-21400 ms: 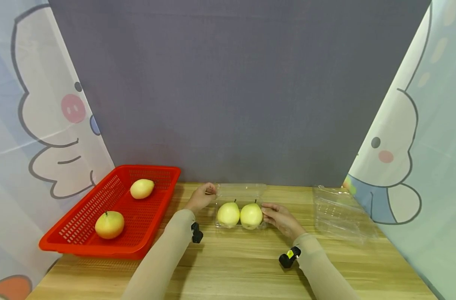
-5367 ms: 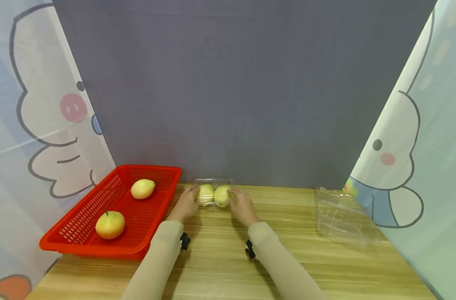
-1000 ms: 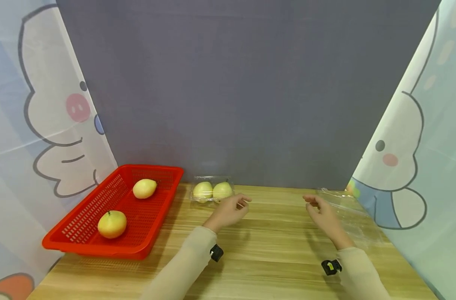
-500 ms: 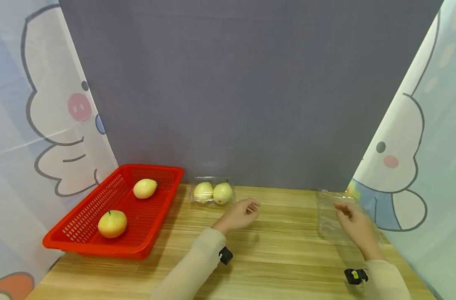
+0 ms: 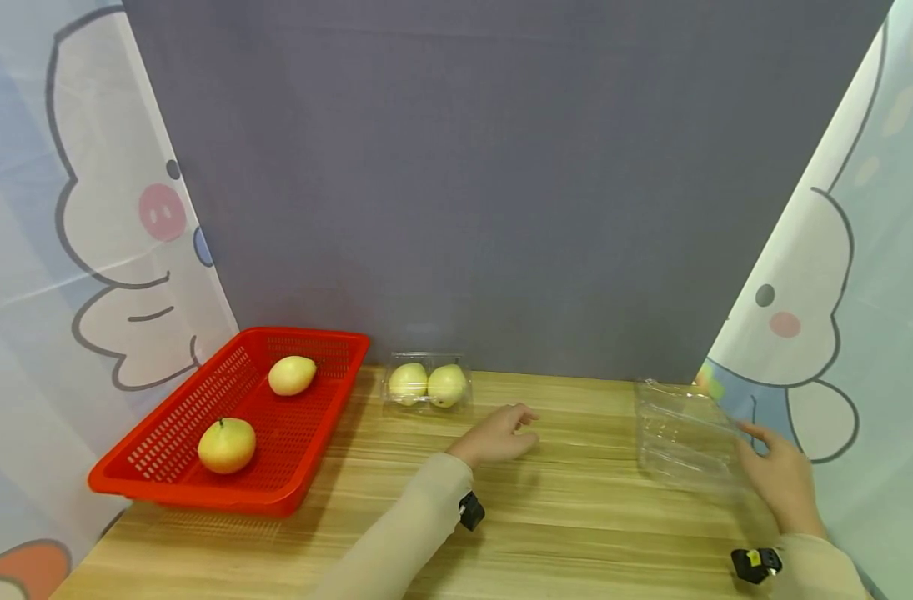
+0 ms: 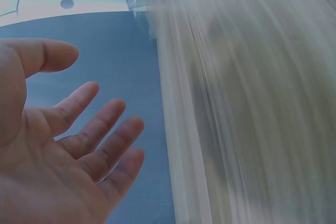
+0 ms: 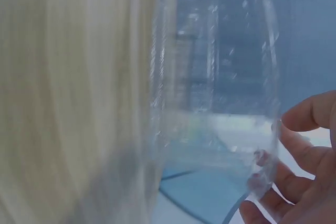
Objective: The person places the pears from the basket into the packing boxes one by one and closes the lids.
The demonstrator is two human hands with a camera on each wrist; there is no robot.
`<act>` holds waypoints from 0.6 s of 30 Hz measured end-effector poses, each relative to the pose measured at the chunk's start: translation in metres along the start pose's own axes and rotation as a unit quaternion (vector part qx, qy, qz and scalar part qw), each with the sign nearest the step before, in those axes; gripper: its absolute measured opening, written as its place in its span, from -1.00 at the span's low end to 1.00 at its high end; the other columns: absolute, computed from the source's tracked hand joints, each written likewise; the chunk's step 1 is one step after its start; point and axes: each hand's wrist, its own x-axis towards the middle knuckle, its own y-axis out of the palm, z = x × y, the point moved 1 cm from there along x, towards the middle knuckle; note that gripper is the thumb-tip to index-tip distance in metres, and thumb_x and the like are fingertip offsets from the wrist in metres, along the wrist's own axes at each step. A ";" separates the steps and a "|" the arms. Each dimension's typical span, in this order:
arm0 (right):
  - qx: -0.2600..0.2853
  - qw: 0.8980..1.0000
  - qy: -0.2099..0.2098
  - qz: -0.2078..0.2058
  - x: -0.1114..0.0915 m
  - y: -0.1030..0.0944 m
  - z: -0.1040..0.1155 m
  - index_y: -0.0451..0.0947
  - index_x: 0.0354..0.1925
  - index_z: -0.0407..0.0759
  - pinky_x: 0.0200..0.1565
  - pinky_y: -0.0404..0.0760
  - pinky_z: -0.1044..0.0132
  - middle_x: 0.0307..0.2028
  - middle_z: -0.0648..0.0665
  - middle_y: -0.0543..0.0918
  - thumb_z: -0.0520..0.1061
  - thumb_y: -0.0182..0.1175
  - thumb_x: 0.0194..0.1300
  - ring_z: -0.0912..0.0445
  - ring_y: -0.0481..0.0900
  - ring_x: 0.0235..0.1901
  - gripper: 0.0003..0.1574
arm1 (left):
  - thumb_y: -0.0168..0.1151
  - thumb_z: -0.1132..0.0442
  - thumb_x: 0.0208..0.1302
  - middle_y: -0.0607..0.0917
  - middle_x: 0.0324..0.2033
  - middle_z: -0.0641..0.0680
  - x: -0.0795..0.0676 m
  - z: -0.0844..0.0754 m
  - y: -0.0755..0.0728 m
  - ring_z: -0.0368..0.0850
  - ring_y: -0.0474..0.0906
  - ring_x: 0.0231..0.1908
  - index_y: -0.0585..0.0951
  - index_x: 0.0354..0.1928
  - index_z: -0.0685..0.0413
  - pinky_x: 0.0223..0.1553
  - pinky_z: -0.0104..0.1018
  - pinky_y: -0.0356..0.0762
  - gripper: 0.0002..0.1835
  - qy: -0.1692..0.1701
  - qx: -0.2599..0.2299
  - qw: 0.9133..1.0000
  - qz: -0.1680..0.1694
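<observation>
My left hand (image 5: 499, 434) hovers above the middle of the table with its fingers loosely bent, holding nothing; the left wrist view shows its bare palm. At the right, my right hand (image 5: 782, 475) is at the near right edge of a clear plastic clamshell box (image 5: 681, 433). In the right wrist view, two fingertips show through the plastic and the thumb (image 7: 304, 116) lies by the rim, without a plain pinch. A second clamshell box (image 5: 428, 408) stands shut at the back, with two yellow-green pears (image 5: 408, 384) inside.
A red plastic basket (image 5: 306, 467) stands at the left with two yellow pears, one near (image 5: 227, 446) and one farther back (image 5: 292, 376). The wooden table (image 5: 576, 517) ends against a dark grey cloth (image 5: 516, 208). Patterned cloths hang at both sides.
Earlier both hands held the pear-filled box, which went from open to shut and moved back left. Since then the hands left it; the right hand moved right to the other box, the left slightly right.
</observation>
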 end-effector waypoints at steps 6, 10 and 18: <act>0.024 0.993 0.054 0.103 0.002 -0.003 -0.018 0.12 0.36 -0.65 0.04 0.30 -0.46 0.22 -0.79 0.18 0.02 -0.18 0.54 -0.65 0.21 0.14 -0.22 | 0.07 -0.03 0.43 0.49 0.28 0.05 0.005 -0.001 0.008 0.04 0.40 0.28 0.46 0.35 0.00 0.22 -0.11 0.42 -0.47 -0.014 -0.013 1.000 0.009; 0.075 0.976 0.095 0.183 0.003 -0.001 -0.026 -0.25 0.43 -0.66 0.18 0.15 -0.49 0.28 -0.82 -0.04 0.12 -0.32 0.56 -0.66 0.05 0.23 -0.06 | 0.07 -0.04 0.44 0.49 0.29 0.06 0.007 -0.001 0.010 0.05 0.39 0.29 0.45 0.36 0.03 0.24 -0.09 0.41 -0.45 -0.020 -0.026 0.999 0.013; 0.124 0.958 0.132 0.221 0.004 0.005 -0.029 -0.52 0.42 -0.63 0.27 0.08 -0.43 0.32 -0.81 -0.15 0.11 -0.35 0.57 -0.65 -0.09 0.30 -0.01 | 0.05 0.01 0.46 0.46 0.31 0.07 0.011 0.003 0.014 0.02 0.36 0.32 0.41 0.40 0.04 0.26 -0.06 0.39 -0.46 -0.035 -0.059 0.997 0.024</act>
